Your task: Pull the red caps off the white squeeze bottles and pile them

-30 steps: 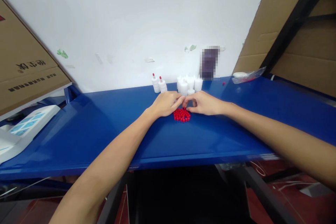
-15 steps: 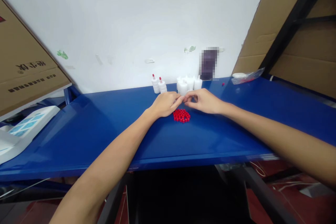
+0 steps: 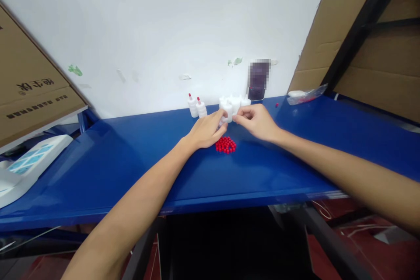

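Note:
My left hand (image 3: 207, 131) is curled round a white squeeze bottle (image 3: 222, 124), only a bit of which shows between thumb and fingers. Just to its right, my right hand (image 3: 257, 121) is closed in a pinch, and whatever its fingertips hold is too small to make out. A pile of small red caps (image 3: 225, 145) lies on the blue table below my hands. Behind them stands a cluster of white bottles (image 3: 236, 103), partly covered by my fingers. Two white bottles with red-capped tips (image 3: 201, 108) stand upright at left.
A phone (image 3: 257, 79) with a blurred screen leans on the wall. One loose red cap (image 3: 277, 105) and a clear plastic bag (image 3: 306, 95) lie at the back right. At the left are a white device (image 3: 42, 157) and a cardboard box (image 3: 36, 74).
My hands have drawn slightly apart from touching fingertips. Part of the white bottle now shows in my left hand. The view has shifted slightly.

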Motion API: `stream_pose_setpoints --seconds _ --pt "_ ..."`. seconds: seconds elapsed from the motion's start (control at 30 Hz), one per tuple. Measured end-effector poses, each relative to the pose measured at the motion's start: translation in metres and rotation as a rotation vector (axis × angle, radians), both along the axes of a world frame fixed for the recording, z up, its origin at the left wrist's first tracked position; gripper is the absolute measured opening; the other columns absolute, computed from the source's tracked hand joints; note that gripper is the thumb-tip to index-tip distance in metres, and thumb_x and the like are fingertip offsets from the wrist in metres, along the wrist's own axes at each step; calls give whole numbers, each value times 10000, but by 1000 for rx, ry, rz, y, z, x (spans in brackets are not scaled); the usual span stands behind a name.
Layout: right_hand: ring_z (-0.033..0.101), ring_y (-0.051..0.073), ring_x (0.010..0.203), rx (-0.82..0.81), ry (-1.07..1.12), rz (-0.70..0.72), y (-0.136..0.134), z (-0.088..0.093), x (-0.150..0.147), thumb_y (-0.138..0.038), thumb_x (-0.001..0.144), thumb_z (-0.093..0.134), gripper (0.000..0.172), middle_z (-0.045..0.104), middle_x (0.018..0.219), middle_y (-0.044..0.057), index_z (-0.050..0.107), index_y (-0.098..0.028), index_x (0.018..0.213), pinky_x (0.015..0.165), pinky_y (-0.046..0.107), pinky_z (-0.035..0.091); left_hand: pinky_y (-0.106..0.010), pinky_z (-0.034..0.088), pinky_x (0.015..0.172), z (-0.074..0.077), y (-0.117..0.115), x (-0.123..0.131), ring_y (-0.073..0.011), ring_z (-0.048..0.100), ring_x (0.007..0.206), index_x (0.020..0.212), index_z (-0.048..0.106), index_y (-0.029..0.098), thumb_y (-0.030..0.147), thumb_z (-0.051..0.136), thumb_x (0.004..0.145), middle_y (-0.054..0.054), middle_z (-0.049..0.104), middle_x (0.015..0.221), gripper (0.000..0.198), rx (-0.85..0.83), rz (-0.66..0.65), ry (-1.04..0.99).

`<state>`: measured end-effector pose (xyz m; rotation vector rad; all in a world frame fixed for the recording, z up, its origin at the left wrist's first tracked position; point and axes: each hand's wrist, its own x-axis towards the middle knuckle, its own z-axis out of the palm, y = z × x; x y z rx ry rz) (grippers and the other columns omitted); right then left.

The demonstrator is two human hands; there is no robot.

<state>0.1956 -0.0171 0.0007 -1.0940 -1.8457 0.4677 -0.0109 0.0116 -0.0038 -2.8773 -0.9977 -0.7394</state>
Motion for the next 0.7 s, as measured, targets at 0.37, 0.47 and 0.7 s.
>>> stream_pose_setpoints --seconds 0.37,0.47,0.7 --pt "522 107 486 161 -22 96 -7 -4 -2 -281 860 590 148 624 652 -14 682 -165 850 526 267 417 -294 431 627 -3 2 1 -202 652 728 1239 464 194 443 394 1050 -38 683 825 320 -37 -3 -2" --pt "568 94 464 154 -10 123 -10 -3 -2 -259 873 579 175 724 897 38 704 -166 953 488 264 456 -289 431 623 -3 3 0 -205 655 731 1259 449 197 455 384 1053 -38 683 829 337 -42 -5 -3" --pt "692 163 750 313 -137 182 -8 -4 -2 -255 930 531 271 772 1088 78 789 -204 995 664 315 555 -295 451 648 -5 4 -1 -211 673 775 1328 403 195 420 396 1049 -65 706 913 358 -40 -28 -23"
